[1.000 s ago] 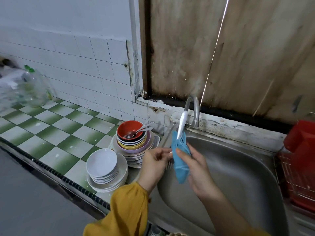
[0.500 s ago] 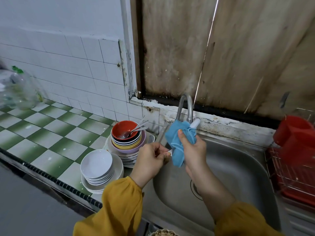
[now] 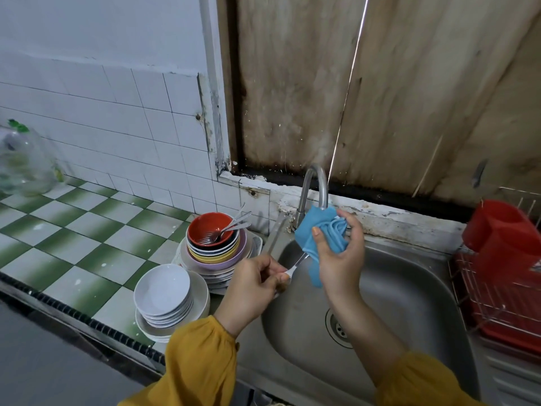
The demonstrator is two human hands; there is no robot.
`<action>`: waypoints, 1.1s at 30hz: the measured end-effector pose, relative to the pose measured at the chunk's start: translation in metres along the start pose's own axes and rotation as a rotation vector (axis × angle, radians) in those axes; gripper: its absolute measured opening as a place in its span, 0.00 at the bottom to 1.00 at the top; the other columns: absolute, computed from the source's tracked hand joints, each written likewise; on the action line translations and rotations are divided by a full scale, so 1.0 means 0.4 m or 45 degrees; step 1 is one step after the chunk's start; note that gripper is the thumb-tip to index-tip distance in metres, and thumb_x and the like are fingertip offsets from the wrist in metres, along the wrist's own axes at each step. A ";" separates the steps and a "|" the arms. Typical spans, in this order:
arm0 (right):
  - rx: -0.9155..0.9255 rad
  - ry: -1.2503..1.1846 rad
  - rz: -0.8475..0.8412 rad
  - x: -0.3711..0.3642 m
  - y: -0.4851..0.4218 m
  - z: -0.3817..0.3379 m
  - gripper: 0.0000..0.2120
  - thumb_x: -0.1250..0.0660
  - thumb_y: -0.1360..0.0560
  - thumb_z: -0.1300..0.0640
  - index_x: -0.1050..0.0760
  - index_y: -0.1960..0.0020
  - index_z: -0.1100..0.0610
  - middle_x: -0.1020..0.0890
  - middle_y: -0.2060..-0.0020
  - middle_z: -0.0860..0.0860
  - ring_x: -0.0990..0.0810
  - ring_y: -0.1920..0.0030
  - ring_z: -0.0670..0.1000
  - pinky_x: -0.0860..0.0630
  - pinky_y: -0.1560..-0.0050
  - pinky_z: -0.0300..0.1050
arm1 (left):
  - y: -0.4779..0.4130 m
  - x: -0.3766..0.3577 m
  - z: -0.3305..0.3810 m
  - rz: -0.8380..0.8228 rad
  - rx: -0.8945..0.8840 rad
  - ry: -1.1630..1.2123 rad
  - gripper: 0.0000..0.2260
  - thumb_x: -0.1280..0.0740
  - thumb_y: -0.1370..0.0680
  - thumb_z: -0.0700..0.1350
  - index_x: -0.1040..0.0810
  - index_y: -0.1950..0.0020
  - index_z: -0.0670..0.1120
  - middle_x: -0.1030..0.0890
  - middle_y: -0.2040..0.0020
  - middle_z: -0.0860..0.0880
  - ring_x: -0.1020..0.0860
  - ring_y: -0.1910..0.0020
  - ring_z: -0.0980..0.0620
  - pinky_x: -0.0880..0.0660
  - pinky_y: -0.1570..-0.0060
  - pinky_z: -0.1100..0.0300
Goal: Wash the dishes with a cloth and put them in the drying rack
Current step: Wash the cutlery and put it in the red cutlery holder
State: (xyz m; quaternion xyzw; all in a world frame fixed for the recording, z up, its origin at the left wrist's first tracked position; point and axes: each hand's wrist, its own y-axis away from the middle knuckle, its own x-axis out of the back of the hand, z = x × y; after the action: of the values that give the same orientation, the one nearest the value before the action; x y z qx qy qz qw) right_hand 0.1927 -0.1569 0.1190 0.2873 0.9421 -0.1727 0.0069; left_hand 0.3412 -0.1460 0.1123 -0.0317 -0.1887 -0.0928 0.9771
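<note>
Since the cloth (image 3: 322, 234) has risen along the spoon (image 3: 298, 263) to wrap its far end below the tap (image 3: 314, 186), we are likely finishing this wipe: right hand (image 3: 341, 260) grip bunching the cloth, left hand (image 3: 257, 284) grip pinching the handle above the sink (image 3: 409, 288).

Both forearms reach forward from mustard-yellow sleeves, the left sleeve (image 3: 202, 356) covering the arm to the wrist, the right sleeve (image 3: 421, 382) ending near the elbow with the forearm bare. The left hand (image 3: 257, 284) sits lower, its fingers curled and pinching the handle of a metal utensil (image 3: 297, 263). The right hand (image 3: 341, 256) is raised just beside it, thumb facing the camera, fingers curled round a bunched blue cloth (image 3: 325, 230)
</note>
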 end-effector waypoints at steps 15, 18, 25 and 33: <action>-0.065 -0.044 0.008 0.004 -0.020 -0.007 0.15 0.28 0.27 0.66 0.26 0.53 0.46 0.23 0.51 0.43 0.20 0.50 0.50 0.19 0.58 0.44 | 0.019 -0.004 -0.002 0.001 -0.043 -0.016 0.09 0.30 0.23 0.38 0.21 0.61 0.50 0.18 0.66 0.51 0.20 0.65 0.57 0.23 0.60 0.62; -0.122 -0.219 0.208 0.013 -0.093 -0.054 0.14 0.29 0.27 0.66 0.26 0.53 0.48 0.23 0.51 0.45 0.19 0.49 0.53 0.19 0.58 0.43 | 0.019 0.015 -0.007 0.003 -0.065 -0.054 0.10 0.31 0.23 0.36 0.21 0.61 0.49 0.18 0.67 0.51 0.21 0.67 0.58 0.23 0.60 0.61; -0.123 -0.345 0.147 0.047 -0.085 -0.104 0.18 0.28 0.27 0.63 0.24 0.42 0.46 0.22 0.40 0.50 0.19 0.44 0.53 0.18 0.50 0.53 | 0.009 0.038 -0.004 0.317 -0.013 0.216 0.07 0.30 0.24 0.35 0.19 0.59 0.45 0.17 0.66 0.49 0.21 0.68 0.59 0.25 0.62 0.68; -0.293 -0.293 -0.159 -0.021 0.050 -0.046 0.29 0.30 0.29 0.74 0.28 0.42 0.44 0.18 0.47 0.50 0.16 0.53 0.42 0.18 0.54 0.40 | -0.018 -0.023 0.031 0.148 -0.172 0.198 0.13 0.26 0.29 0.34 0.17 0.65 0.52 0.17 0.67 0.49 0.21 0.66 0.51 0.21 0.59 0.52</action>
State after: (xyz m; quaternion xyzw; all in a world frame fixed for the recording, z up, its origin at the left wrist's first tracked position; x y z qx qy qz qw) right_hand 0.2121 -0.1396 0.1309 0.2039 0.9647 -0.0956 0.1368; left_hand 0.3269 -0.1503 0.1204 -0.1012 -0.1034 -0.0506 0.9882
